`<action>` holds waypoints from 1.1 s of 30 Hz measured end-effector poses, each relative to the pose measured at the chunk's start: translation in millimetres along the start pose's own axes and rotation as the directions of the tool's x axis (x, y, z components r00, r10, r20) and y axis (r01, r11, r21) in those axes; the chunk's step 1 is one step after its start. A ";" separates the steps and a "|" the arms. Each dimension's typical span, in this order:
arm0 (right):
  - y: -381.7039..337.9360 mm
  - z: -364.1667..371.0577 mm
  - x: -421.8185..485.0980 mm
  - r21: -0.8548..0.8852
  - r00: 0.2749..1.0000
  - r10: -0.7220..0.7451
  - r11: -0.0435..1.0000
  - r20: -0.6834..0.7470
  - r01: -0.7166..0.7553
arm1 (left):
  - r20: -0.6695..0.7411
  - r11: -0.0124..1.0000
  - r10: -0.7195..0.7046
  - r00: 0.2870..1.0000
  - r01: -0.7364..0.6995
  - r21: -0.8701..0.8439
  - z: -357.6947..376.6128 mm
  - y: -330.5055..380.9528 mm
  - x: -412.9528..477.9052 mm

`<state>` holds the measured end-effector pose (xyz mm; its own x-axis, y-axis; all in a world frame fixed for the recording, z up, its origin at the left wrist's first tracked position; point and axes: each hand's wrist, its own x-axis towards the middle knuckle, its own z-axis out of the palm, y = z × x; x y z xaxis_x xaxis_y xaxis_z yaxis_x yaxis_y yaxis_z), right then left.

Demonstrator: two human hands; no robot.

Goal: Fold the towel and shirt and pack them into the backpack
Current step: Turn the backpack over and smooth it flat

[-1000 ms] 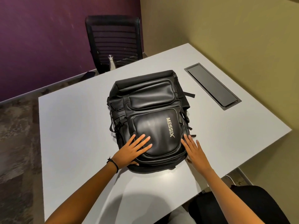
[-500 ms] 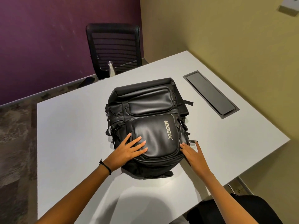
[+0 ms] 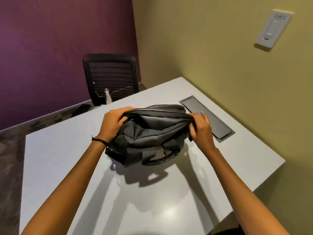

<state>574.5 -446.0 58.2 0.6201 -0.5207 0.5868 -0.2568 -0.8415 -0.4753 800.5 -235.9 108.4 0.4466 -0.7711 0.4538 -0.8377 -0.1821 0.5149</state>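
Warm, moderate indoor light falls from overhead. The backpack (image 3: pixel 152 133) throws a soft, dark shadow toward the near edge of the white table (image 3: pixel 59 158). The left forearm (image 3: pixel 83 170) and right forearm (image 3: pixel 225 170) lay broad, faint grey bands across the tabletop. A diffuse bright patch of glare sits on the near part of the table. The purple wall (image 3: pixel 50 39) is dim and slightly grainy. Wide-angle distortion bends the table edges and stretches the arms toward the bottom corners. The picture is soft overall. The bottle (image 3: pixel 107 97) by the chair (image 3: pixel 111 73) is blurred, and the backpack's dark interior perhaps hides detail.
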 end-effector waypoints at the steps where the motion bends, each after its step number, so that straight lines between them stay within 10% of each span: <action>1: -3.3 -3.3 12.5 0.024 1.000 0.023 0.999 -0.005 -0.023 | -0.022 1.000 -0.030 0.999 0.030 -0.009 -1.9 0.3 12.7; 10: -11.1 -32.6 67.1 0.112 0.989 0.053 0.993 -0.140 -0.037 | 0.194 0.954 -0.079 0.978 0.131 -0.271 -4.3 -0.4 109.4; 20: 29.2 -68.4 55.9 0.112 0.930 0.223 0.974 -0.292 -0.198 | 0.437 0.631 -0.129 0.890 0.413 -0.657 34.8 24.1 93.2; 25: 55.5 -96.5 49.5 0.086 0.901 0.256 0.967 -0.349 -0.241 | 0.531 0.725 -0.065 0.845 0.406 -0.557 78.1 12.7 106.8; 33: 109.5 -136.5 30.3 0.094 0.783 0.366 0.924 -0.502 -0.372 | 0.243 0.724 -0.199 0.949 0.310 -0.616 166.2 76.0 154.3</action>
<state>464.0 -573.5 113.4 0.0192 -0.7884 0.6148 -0.3984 -0.5700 -0.7186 753.5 -470.1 96.7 0.5146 -0.8439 0.1515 -0.2742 0.0054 0.9617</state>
